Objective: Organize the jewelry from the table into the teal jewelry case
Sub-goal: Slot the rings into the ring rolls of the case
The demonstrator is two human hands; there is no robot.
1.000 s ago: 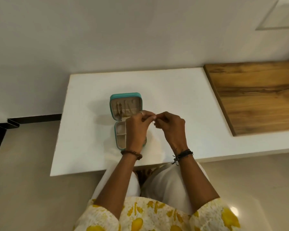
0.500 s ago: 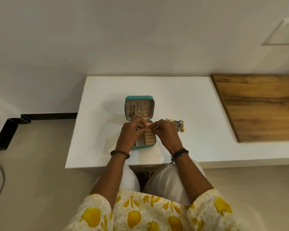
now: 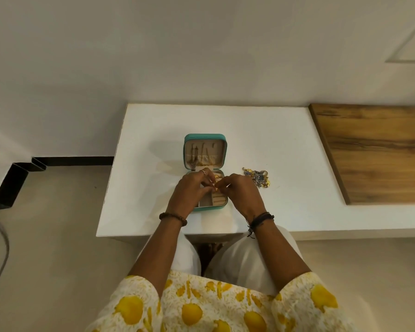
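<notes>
Teal jewelry case (image 3: 204,140) open on white worktop (image 3: 285,149), lid up w/ chains hung inside. L hand (image 3: 191,192) and R hand (image 3: 240,193) meet over its tray, both grips pinched on small gold piece (image 3: 216,188). Jewelry pile (image 3: 258,177) lies just R of case; wood board (image 3: 374,152) far R.
</notes>
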